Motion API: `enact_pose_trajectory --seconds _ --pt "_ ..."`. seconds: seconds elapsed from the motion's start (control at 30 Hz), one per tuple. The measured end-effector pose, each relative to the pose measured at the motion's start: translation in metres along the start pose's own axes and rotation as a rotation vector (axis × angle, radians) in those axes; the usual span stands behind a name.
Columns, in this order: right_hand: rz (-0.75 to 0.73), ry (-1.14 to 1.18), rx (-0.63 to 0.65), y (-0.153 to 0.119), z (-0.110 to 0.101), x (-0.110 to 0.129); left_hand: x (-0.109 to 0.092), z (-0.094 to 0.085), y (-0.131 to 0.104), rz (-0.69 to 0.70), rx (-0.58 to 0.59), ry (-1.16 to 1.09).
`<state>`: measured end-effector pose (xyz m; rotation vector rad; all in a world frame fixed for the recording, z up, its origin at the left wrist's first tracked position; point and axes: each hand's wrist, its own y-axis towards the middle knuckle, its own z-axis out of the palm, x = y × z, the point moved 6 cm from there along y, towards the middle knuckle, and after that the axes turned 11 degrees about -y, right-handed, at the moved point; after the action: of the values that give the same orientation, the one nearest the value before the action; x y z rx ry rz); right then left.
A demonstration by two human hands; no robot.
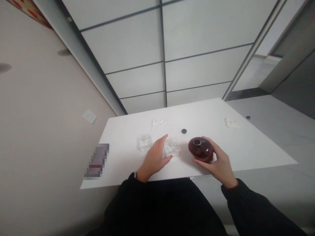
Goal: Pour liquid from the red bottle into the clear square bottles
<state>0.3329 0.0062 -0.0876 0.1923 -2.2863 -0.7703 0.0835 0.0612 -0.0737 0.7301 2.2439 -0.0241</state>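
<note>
A dark red, rounded glass bottle (201,151) with an uncovered round mouth is tilted slightly on or just above the white table. My right hand (220,164) wraps around its right side, thumb at the near side and fingers behind. To its left is a clear, square-looking container (172,147) with something small at its top. My left hand (155,159) is open beside that container, thumb and fingers apart around its left edge; whether they touch it I cannot tell. Behind the bottle lies a small dark round cap (184,131).
Another clear square container (144,142) stands left of my left hand. Crumpled clear plastic (158,123) lies farther back, and a crumpled white piece (230,122) is at the right. A blurred-out purplish pack (97,161) sits near the left edge of the white table (258,150).
</note>
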Motion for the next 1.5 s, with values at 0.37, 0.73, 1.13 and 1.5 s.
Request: enact_pose_trajectory --seconds 0.37,0.73,1.13,1.5 --pt "-0.409 -0.432 0.201 0.049 -0.003 0.033 0.032 0.022 -0.024 -0.118 -0.146 -0.192" --pt "-0.620 -0.569 0.282 0.068 0.008 0.050 0.025 0.016 -0.023 -0.072 -0.142 -0.207" --pt "-0.667 -0.607 0.332 0.078 0.012 0.055 0.028 0.016 -0.025 -0.065 -0.199 -0.225" --pt "-0.688 -0.625 0.344 0.079 0.012 0.056 0.030 0.020 -0.025 -0.077 -0.142 -0.175"
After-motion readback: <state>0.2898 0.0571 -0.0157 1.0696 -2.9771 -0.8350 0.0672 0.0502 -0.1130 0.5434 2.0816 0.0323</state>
